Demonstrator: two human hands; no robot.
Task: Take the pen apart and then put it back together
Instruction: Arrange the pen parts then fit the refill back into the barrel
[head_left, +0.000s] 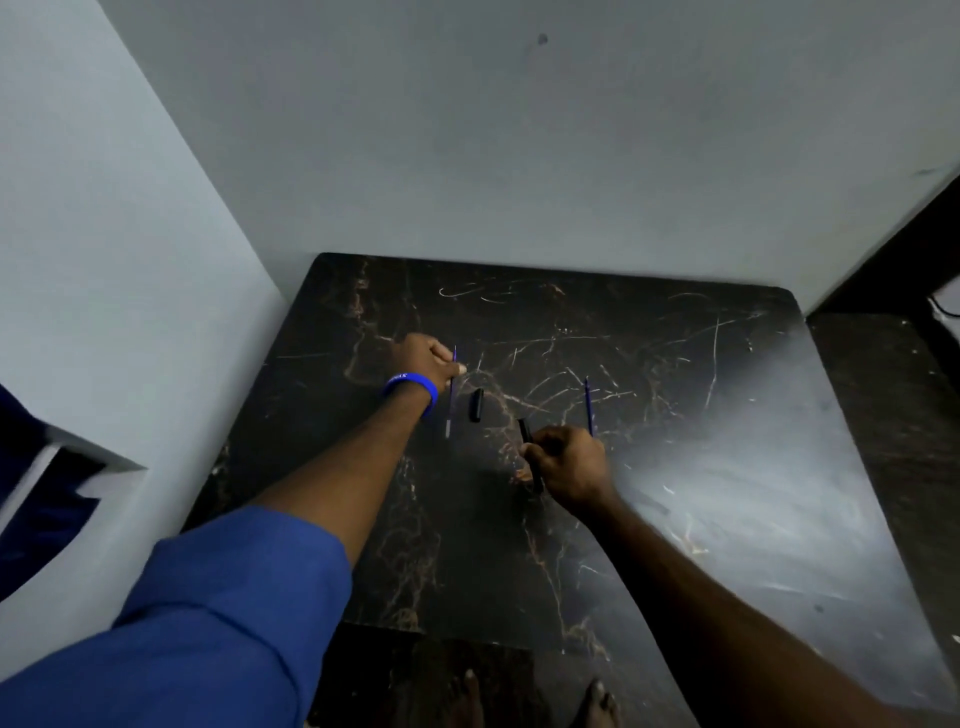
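Note:
Pen parts lie on a dark marbled table (675, 467). My left hand (428, 358), with a blue wristband, pinches a thin blue refill (451, 400) that stands nearly upright with its tip low near the table. A short black cap (476, 405) lies just right of it. My right hand (569, 467) is closed around a black pen barrel (525, 431), whose end sticks out above the fingers. A second thin blue refill (588, 406) lies on the table just beyond my right hand.
Grey walls enclose the table at the back and left. The table's right edge borders a dark floor. My bare feet (597, 701) show below the near edge. A white cable (945, 306) lies at the far right.

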